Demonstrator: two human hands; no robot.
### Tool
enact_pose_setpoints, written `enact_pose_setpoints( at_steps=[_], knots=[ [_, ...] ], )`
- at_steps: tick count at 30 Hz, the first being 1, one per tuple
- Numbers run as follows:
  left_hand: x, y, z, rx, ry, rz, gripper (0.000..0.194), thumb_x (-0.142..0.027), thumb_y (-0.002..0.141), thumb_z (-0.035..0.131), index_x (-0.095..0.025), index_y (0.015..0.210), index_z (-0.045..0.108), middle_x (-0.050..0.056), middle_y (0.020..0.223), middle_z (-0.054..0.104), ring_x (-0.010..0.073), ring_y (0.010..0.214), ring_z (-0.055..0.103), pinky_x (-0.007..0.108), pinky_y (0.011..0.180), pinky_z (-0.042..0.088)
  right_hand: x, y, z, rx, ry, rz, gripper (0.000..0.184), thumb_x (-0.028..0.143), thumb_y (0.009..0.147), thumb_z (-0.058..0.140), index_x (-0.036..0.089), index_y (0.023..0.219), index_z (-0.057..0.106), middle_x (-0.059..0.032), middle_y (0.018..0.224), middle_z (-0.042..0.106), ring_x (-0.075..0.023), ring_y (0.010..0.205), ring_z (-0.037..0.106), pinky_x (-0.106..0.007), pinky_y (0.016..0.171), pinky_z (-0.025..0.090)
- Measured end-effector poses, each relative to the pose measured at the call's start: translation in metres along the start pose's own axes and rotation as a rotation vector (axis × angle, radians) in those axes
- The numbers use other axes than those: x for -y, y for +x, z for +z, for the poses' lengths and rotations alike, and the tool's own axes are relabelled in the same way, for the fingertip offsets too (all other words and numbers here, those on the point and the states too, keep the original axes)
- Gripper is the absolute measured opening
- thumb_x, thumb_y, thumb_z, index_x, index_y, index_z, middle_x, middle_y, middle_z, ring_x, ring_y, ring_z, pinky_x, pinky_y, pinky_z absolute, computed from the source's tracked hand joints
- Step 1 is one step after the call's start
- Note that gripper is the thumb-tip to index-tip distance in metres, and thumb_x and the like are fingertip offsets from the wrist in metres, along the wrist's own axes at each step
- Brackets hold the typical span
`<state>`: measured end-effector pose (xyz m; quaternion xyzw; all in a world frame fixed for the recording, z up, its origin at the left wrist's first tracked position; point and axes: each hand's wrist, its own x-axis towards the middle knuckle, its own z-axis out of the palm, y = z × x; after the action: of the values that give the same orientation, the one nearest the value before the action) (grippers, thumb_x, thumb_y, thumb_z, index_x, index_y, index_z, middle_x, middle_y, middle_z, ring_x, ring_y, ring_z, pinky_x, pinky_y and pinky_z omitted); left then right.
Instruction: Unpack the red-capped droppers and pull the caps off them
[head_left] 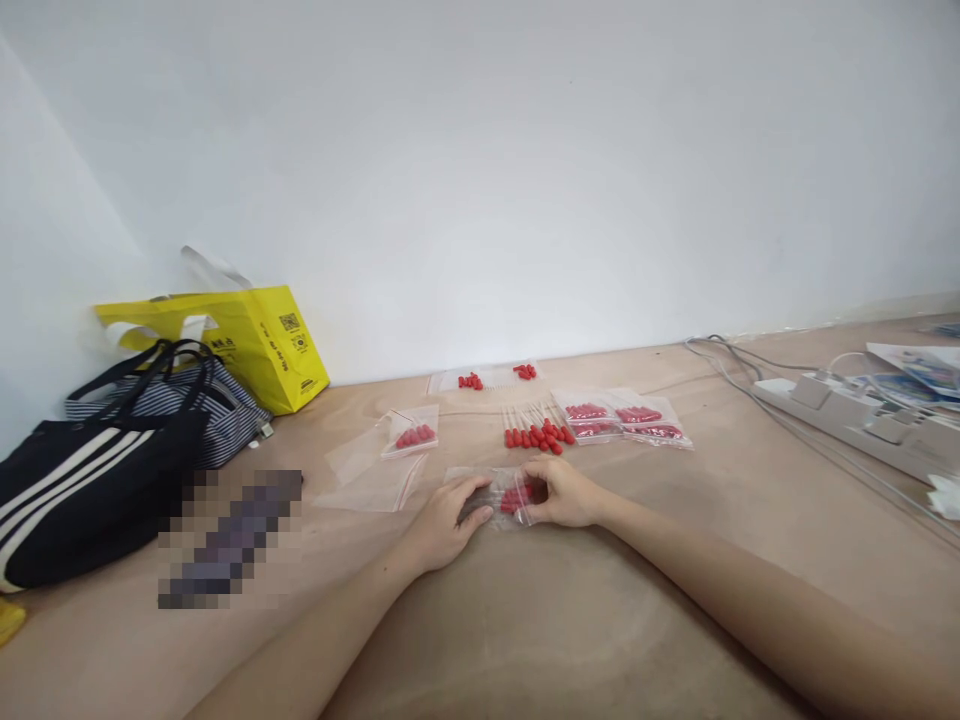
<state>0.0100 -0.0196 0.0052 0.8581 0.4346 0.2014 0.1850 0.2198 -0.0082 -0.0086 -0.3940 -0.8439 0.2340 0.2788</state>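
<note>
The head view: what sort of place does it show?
Probably an indoor worktop, perhaps at home: a clear plastic bag holding red pieces, a white power strip and a yellow shopping bag.

On the table (pixel 487 640), a pouch (pixel 508 498) is lying between the left hand (pixel 442 525) and the right hand (pixel 564 492). Loose sticks (pixel 544 437) are lying just behind it, two packs (pixel 587 420) resting to their right. A third pack (pixel 414 436) is lying leftward, empty pouches (pixel 371 487) spreading before it. More sticks (pixel 471 381) are lying near the wall (pixel 480 180). Far left, bags (pixel 112 490) are standing; far right, a power strip (pixel 847 415) is lying before papers (pixel 919 362).
</note>
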Motion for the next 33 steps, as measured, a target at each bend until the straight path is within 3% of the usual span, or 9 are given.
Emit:
enact_pose_setpoints(
  at_steps=[5,8,13,17,20,26,29,33],
  knots=[
    [0.001,-0.001,0.000,-0.003,-0.010,0.011,0.033,-0.031,0.079,0.048,-0.019,0.109,0.051,0.007,0.111,0.058,0.0202,0.102,0.053,0.035,0.089,0.040,0.006,-0.004,-0.004,-0.065,-0.072,0.024,0.021,0.023,0.056,0.065,0.016,0.073,0.054,0.0034,0.064,0.054,-0.0089,0.057,0.046,-0.020,0.057,0.033],
    [0.003,-0.001,0.001,-0.011,-0.010,0.015,0.033,-0.031,0.079,0.048,-0.020,0.109,0.051,0.007,0.111,0.058,0.0202,0.102,0.053,0.035,0.089,0.040,0.011,-0.006,-0.011,-0.033,-0.158,0.019,0.018,0.019,0.056,0.062,0.016,0.072,0.054,0.0036,0.061,0.054,-0.0092,0.057,0.046,-0.021,0.058,0.032],
    [0.004,-0.001,0.002,-0.021,-0.024,0.022,0.032,-0.028,0.078,0.049,-0.020,0.109,0.051,0.006,0.108,0.059,0.0195,0.099,0.054,0.034,0.087,0.041,0.015,-0.007,-0.017,0.030,-0.272,-0.044,0.019,0.031,0.058,0.063,0.017,0.064,0.053,0.0010,0.064,0.054,-0.0127,0.065,0.047,-0.024,0.062,0.033],
    [0.002,-0.001,0.001,-0.024,-0.016,0.013,0.031,-0.027,0.078,0.049,-0.020,0.108,0.051,0.006,0.108,0.059,0.0195,0.099,0.054,0.034,0.087,0.041,0.011,-0.006,-0.013,0.088,-0.098,-0.024,0.011,0.023,0.061,0.060,0.016,0.063,0.053,0.0036,0.059,0.050,-0.0080,0.055,0.043,-0.019,0.053,0.032],
    [0.002,-0.001,0.000,-0.011,-0.003,0.000,0.031,-0.028,0.078,0.049,-0.019,0.107,0.051,0.006,0.109,0.059,0.0196,0.100,0.053,0.034,0.087,0.041,0.004,-0.006,-0.010,0.039,0.039,0.018,0.005,0.018,0.062,0.058,0.015,0.064,0.056,0.0043,0.056,0.049,-0.0068,0.052,0.041,-0.018,0.049,0.032],
    [-0.002,0.000,-0.004,-0.031,0.021,0.000,0.028,-0.028,0.077,0.050,-0.021,0.103,0.054,0.005,0.105,0.060,0.0195,0.097,0.055,0.034,0.086,0.041,-0.015,-0.008,-0.013,-0.067,0.431,0.158,0.033,0.034,0.066,0.063,0.014,0.092,0.060,-0.0018,0.076,0.060,-0.0105,0.063,0.053,-0.023,0.059,0.044],
    [-0.002,0.000,-0.004,-0.030,0.022,-0.014,0.028,-0.028,0.076,0.050,-0.020,0.102,0.054,0.006,0.105,0.060,0.0203,0.097,0.054,0.035,0.086,0.041,-0.020,-0.008,-0.017,-0.080,0.607,0.262,0.033,0.035,0.062,0.066,0.014,0.087,0.059,0.0006,0.067,0.059,-0.0094,0.057,0.053,-0.024,0.056,0.045],
    [0.002,0.000,-0.005,-0.039,-0.002,-0.026,0.029,-0.027,0.075,0.051,-0.021,0.104,0.053,0.005,0.107,0.060,0.0205,0.098,0.054,0.036,0.087,0.040,-0.027,-0.009,-0.033,-0.220,0.680,0.404,0.029,0.031,0.057,0.069,0.015,0.079,0.059,0.0015,0.063,0.059,-0.0078,0.051,0.051,-0.023,0.051,0.044]
  ],
)
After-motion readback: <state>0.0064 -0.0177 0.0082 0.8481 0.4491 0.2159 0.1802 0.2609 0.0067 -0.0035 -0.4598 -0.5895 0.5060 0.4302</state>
